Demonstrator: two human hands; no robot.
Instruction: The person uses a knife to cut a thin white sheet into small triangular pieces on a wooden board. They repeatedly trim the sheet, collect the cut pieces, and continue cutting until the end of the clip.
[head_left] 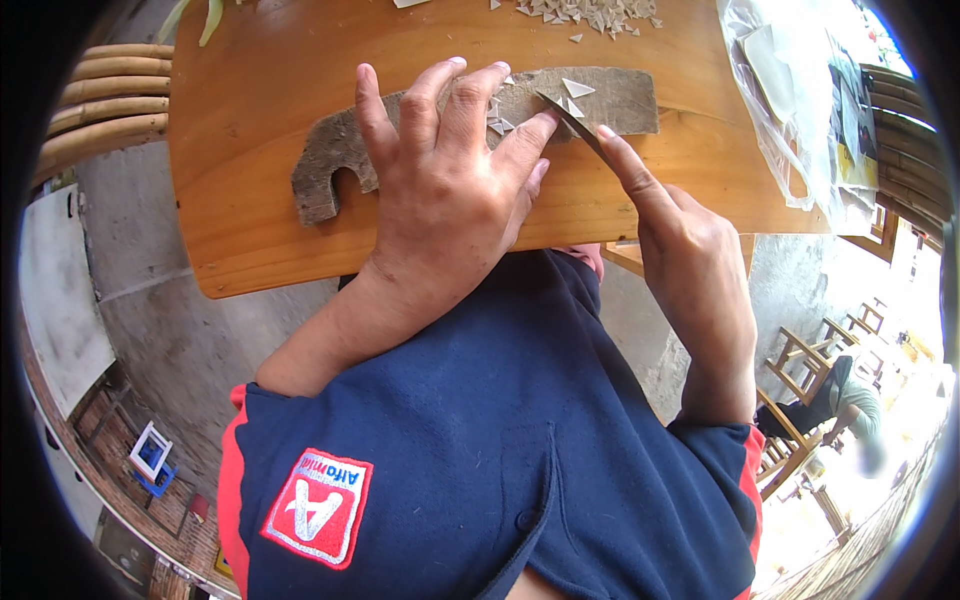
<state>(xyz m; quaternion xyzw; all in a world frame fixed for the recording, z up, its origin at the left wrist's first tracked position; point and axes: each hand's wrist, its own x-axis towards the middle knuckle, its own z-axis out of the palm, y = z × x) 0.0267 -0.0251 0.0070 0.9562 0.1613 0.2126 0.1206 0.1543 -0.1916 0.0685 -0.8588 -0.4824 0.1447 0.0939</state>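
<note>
A worn wooden board (625, 97) with a hooked notch at its left end lies on the orange-brown wooden table (255, 170). My left hand (445, 190) rests over the board's middle, its fingers spread and stretched out. Its thumb points right, the tip close to the blade. In my right hand (680, 225) is a narrow dark knife (577, 126), index finger laid along it and the tip angled up and left over the board. Pale triangular chips (577, 88) lie around the tip, and a few more show beside my left fingers. The knife's handle is hidden in my grip.
A pile of similar pale chips (590, 12) lies at the table's far side. A clear plastic bag (775, 100) hangs over the right edge. Bamboo seating (115, 95) flanks the table at both sides. Another person (845, 400) is at the far right among wooden chairs.
</note>
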